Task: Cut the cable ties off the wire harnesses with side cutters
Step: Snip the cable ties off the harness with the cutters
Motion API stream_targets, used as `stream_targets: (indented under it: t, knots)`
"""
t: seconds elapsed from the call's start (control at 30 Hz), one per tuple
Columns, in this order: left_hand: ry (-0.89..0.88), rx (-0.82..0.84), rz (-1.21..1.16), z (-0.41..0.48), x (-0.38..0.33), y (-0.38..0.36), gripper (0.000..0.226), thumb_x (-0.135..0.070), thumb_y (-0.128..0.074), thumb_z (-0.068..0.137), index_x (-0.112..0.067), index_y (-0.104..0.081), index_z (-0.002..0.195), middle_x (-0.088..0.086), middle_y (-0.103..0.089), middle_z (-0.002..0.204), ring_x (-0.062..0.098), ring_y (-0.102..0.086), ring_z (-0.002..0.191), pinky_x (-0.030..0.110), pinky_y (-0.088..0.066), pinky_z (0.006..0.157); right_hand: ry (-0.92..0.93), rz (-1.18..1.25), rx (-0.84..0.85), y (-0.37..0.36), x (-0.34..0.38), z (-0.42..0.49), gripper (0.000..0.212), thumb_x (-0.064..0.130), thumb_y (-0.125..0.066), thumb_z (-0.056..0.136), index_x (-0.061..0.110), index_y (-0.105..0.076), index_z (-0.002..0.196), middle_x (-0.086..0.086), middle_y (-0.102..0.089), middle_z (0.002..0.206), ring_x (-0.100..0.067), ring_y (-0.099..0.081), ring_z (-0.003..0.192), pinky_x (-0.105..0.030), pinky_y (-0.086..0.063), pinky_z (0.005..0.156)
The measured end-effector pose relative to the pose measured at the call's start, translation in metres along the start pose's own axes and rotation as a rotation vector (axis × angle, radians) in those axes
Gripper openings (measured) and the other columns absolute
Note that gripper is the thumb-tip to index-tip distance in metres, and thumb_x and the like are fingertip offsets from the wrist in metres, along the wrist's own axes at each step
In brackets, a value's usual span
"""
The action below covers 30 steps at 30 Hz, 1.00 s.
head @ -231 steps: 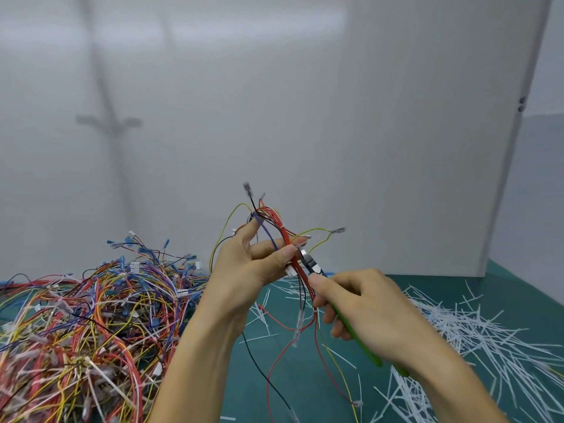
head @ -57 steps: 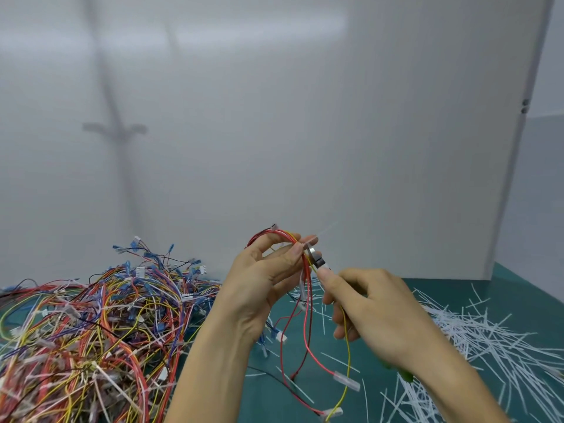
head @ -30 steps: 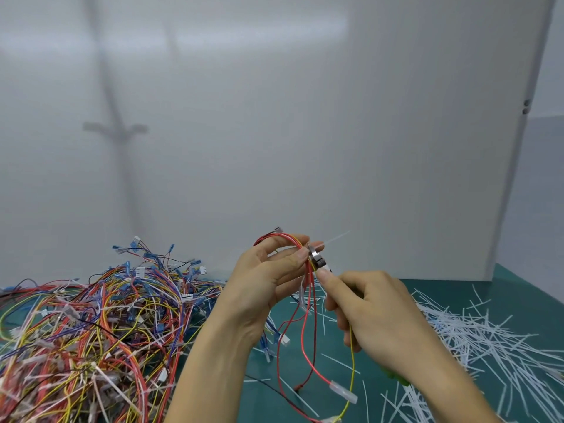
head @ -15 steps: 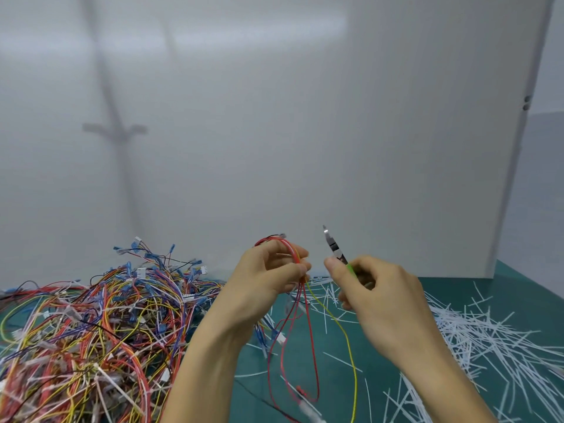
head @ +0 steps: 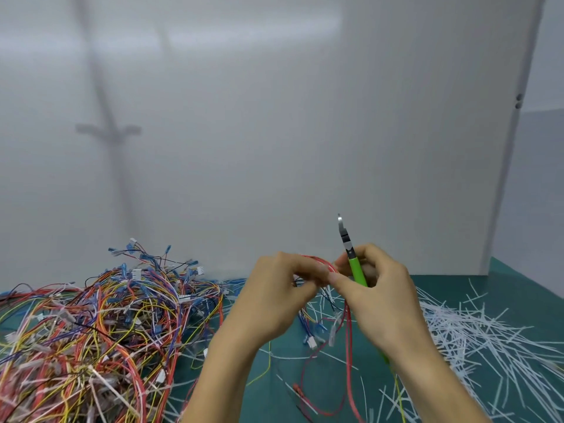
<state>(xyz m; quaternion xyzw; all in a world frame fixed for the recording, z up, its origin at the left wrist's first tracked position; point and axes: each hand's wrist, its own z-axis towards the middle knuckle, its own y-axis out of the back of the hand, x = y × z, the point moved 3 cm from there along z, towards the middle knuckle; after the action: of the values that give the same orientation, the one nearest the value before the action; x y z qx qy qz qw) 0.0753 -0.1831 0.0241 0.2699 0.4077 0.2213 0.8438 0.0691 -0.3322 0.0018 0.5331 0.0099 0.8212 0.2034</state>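
My left hand (head: 274, 300) grips the looped top of a small wire harness (head: 348, 337) above the table; its red and yellow wires hang down to the green mat. My right hand (head: 375, 294) holds the green-handled side cutters (head: 351, 257), jaws pointing up and away from the wires. The fingertips of my right hand meet those of my left at the red loop. I cannot make out a cable tie on this harness.
A big tangled pile of coloured wire harnesses (head: 91, 331) fills the left of the green mat (head: 274, 392). Several cut white cable ties (head: 476, 337) are strewn on the right. A white panel (head: 274, 132) stands close behind, its edge at the right.
The cutters have left the harness and swung upright. Both hands have dropped a little and come together at the red loop.
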Motion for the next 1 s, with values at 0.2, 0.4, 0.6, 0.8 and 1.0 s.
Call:
stream_targets:
  t: [0.2,0.4,0.6,0.8,1.0]
  knots:
    - [0.389,0.258,0.455,-0.011,0.048,0.010,0.010,-0.014,-0.055,0.086,-0.017,-0.063,0.081,0.006,-0.070,0.094,0.022,-0.064,0.091,0.033,-0.052,0.081,-0.019,-0.024,-0.020,0.003,-0.005,0.002,0.020,0.020,-0.080,0.080,0.027,-0.061,0.076,0.006,-0.072,0.070,-0.020,-0.067,0.071,-0.039,-0.055,0.070]
    - [0.584,0.468,0.702,-0.018,0.081,-0.017,0.035,-0.046,-0.060,0.090,-0.013,-0.054,0.084,0.010,-0.066,0.114,0.028,-0.064,0.105,0.037,-0.052,0.089,-0.009,-0.012,-0.052,0.005,-0.005,0.003,0.021,0.022,-0.081,0.080,0.029,-0.062,0.076,0.007,-0.071,0.074,-0.017,-0.069,0.075,-0.042,-0.058,0.074]
    - [0.693,0.221,0.524,-0.017,0.108,-0.044,0.028,-0.032,-0.057,0.094,-0.006,-0.065,0.103,0.014,-0.069,0.108,0.032,-0.065,0.102,0.039,-0.054,0.087,0.012,-0.004,-0.033,0.004,-0.004,0.003,0.021,0.022,-0.079,0.080,0.033,-0.061,0.079,0.009,-0.072,0.076,-0.015,-0.069,0.077,-0.042,-0.058,0.075]
    - [0.765,0.190,0.046,-0.018,0.112,-0.047,0.020,-0.005,-0.055,0.088,-0.001,-0.066,0.071,0.011,-0.068,0.071,0.022,-0.067,0.062,0.034,-0.060,0.072,0.023,-0.010,-0.034,0.004,-0.004,0.003,0.023,0.022,-0.079,0.080,0.036,-0.060,0.082,0.009,-0.073,0.078,-0.014,-0.070,0.078,-0.043,-0.058,0.076]
    - [0.731,-0.006,-0.612,-0.007,0.079,-0.025,0.021,-0.011,-0.055,0.097,-0.009,-0.059,0.076,0.003,-0.060,0.067,0.010,-0.061,0.054,0.022,-0.052,0.051,0.031,-0.086,-0.081,0.007,-0.008,0.004,0.020,0.023,-0.079,0.080,0.030,-0.060,0.078,0.016,-0.069,0.073,-0.014,-0.066,0.071,-0.037,-0.056,0.069]
